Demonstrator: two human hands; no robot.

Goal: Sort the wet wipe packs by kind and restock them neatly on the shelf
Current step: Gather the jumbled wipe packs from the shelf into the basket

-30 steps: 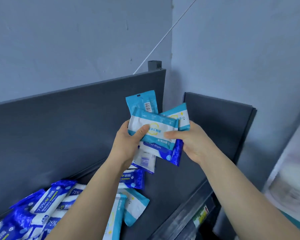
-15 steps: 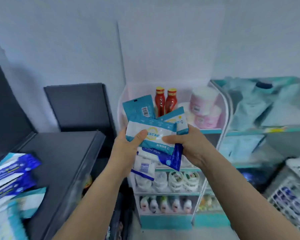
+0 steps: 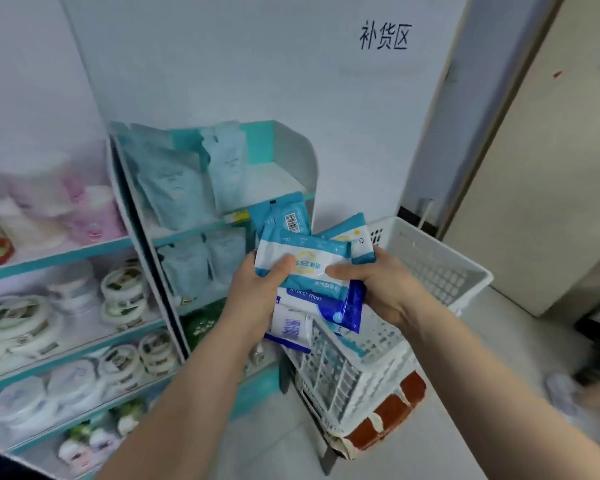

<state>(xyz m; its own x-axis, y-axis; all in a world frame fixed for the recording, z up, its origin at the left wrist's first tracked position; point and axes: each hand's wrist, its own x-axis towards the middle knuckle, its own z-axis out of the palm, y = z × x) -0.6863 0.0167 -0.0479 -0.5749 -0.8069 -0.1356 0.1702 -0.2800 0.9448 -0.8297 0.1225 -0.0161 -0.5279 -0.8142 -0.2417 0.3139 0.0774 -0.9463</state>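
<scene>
I hold a mixed bundle of wet wipe packs [image 3: 303, 268] between both hands at chest height. The top pack is teal and white; a dark blue "Alcohol Wipes" pack [image 3: 347, 308] sticks out underneath, and a teal pack with a barcode [image 3: 284, 216] stands up behind. My left hand [image 3: 257, 292] grips the bundle's left side with the thumb on top. From the right, my right hand [image 3: 378, 289] grips it the same way. The bundle hangs over the left edge of a white plastic basket [image 3: 430, 268], in front of a teal and white shelf unit [image 3: 291, 157].
The teal shelf unit holds pale blue pouches [image 3: 174, 188]. A second shelf unit on the left [image 3: 59, 251] carries pink tubs and round white tins. The basket rests on a worn red stool [image 3: 385, 414]. Another person's shoe [image 3: 565, 389] shows at the right; a door [image 3: 551, 150] stands behind.
My view has swung right, from the dark counter with the loose packs, past the shelves, to the basket. Both hands keep the same grip on the bundle.
</scene>
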